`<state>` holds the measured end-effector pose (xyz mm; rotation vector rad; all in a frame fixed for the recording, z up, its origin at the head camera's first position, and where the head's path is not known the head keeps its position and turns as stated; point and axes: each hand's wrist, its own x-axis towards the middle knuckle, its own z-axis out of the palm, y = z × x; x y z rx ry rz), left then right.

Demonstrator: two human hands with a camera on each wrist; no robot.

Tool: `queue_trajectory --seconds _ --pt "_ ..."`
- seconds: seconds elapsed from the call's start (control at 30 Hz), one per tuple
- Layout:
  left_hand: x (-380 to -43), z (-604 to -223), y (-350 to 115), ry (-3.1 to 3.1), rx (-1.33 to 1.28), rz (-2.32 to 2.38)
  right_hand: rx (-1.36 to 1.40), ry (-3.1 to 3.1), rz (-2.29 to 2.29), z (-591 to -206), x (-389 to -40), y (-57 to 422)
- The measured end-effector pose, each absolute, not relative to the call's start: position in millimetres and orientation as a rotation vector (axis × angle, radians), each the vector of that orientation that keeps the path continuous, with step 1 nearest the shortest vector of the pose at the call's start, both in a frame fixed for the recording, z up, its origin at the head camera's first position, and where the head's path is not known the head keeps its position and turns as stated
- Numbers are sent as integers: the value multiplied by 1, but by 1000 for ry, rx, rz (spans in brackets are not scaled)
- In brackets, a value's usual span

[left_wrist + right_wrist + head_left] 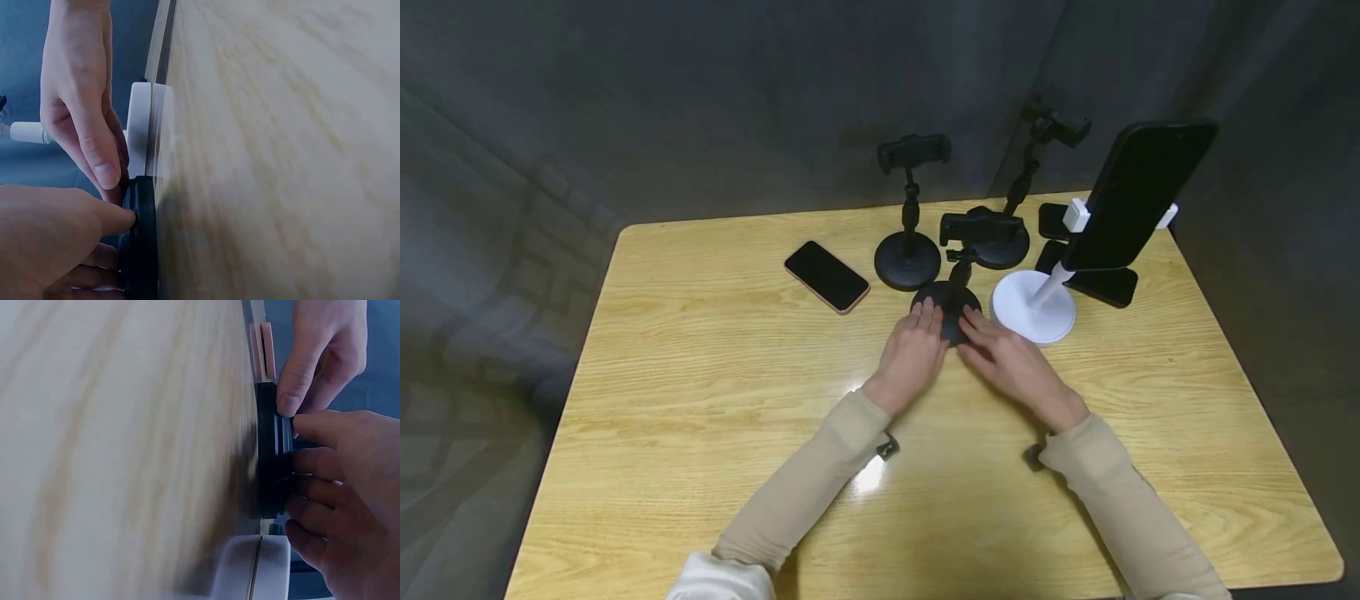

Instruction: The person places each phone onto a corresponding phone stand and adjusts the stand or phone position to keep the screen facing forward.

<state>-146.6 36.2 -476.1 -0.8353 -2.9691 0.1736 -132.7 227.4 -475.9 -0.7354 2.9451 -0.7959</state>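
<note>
A black phone stand [957, 279] with a round base stands near the table's middle. My left hand [912, 350] lies over the left part of that base, its fingers extended and its thumb at the near rim. From the other side my right hand [1011, 362] touches the right part, fingertips on top of the base. Seen in the left wrist view, the black base [142, 250] is flat and low, with the left thumb at its upper edge. The right wrist view shows the base [272, 469] between table and fingertips. The stand's empty clamp [981, 227] rises above both hands.
Right beside stands a white phone stand [1030, 312] holding a large black phone [1138, 196]. Behind are two more black stands, one at left [907, 260], one at right [1017, 250]. A pink-edged phone [827, 277] lies to the left; dark phones [1108, 286] lie at right.
</note>
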Motion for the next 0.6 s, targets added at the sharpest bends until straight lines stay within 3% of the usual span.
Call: queue_trajectory --seconds 0.6 --pt "-149 -475 40 -3011 -808 156 -683 2912 -788 -475 -136 228"
